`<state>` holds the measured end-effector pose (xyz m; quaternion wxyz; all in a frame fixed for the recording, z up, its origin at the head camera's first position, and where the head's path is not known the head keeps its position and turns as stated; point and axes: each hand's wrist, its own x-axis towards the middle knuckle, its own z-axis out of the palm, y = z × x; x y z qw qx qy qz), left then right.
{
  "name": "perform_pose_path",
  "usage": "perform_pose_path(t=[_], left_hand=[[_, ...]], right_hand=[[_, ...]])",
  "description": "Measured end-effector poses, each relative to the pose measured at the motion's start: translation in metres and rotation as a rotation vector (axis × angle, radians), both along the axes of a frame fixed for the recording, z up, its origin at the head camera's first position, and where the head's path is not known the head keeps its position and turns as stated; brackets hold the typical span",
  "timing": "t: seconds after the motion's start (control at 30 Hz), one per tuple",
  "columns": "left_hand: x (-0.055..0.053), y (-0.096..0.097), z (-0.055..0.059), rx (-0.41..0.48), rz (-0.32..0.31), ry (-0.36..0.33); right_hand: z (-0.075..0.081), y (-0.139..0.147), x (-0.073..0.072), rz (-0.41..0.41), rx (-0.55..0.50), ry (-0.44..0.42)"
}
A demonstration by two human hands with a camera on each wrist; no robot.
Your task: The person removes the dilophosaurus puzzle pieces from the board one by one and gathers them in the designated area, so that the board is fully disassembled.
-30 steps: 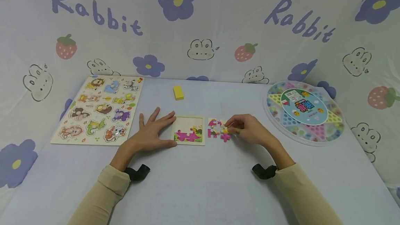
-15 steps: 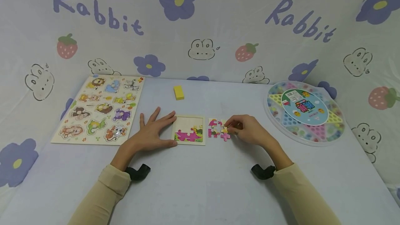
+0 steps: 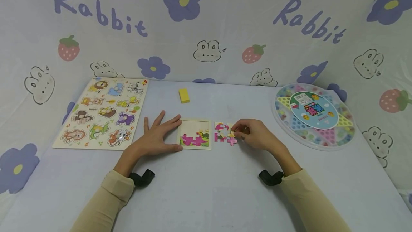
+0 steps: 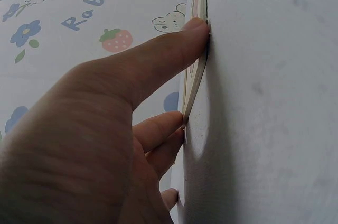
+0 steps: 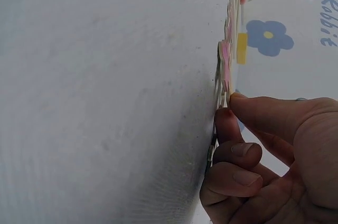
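Mid-table, puzzle frame [image 3: 192, 126]: flat on the white table [image 3: 206, 192]; square, pale wood.
Fitted pieces [image 3: 194, 140]: inside the frame, magenta with some green, along its near side and partway up its right side. Pale wood base shows across the rest.
Left hand [image 3: 152, 139]: spread, grasping nothing. Thumb touches the frame at its near left corner; foremost fingertips are at its far left corner.
Loose pieces [image 3: 220, 137]: on the table, just right of the frame's right edge, mostly pink, grouped close together.
Right hand [image 3: 257, 134]: pinching a pink piece [image 5: 225, 64] between thumb and index finger at the right side of the loose group; remaining fingers curled.
Yellow block [image 3: 184, 96]: between frame and table's far edge, apart from both.
Animal board [image 3: 94, 121]: table's far left corner area, animal figures in rows.
Round game board [image 3: 313, 114]: table's far right corner area, coloured triangles, blue centre label with a white sticker.
Sleeves [image 3: 104, 194]: beige, a black fitting [image 3: 142, 178] at each cuff.
Backdrop [image 3: 225, 13]: white cloth behind the far edge, "Rabbit" lettering, purple flowers, strawberries, rabbit faces.
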<state>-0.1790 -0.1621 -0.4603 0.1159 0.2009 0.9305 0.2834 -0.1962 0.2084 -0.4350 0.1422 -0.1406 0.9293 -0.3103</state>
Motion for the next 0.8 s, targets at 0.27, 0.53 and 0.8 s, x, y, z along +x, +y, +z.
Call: perform_pose_path(t=[0.27, 0.53, 0.8], left_hand=[[0.0000, 0.0006, 0.0009, -0.006, 0.002, -0.001], [0.0001, 0.0006, 0.0016, -0.007, 0.002, -0.003], [0.0003, 0.0005, 0.0013, -0.004, -0.001, 0.000]], right_hand=[[0.0030, -0.0008, 0.0019, 0.019, -0.002, 0.024], [0.0036, -0.0015, 0.0028, 0.029, 0.000, 0.041], [0.0064, -0.0033, 0.0025, 0.016, -0.018, 0.042]])
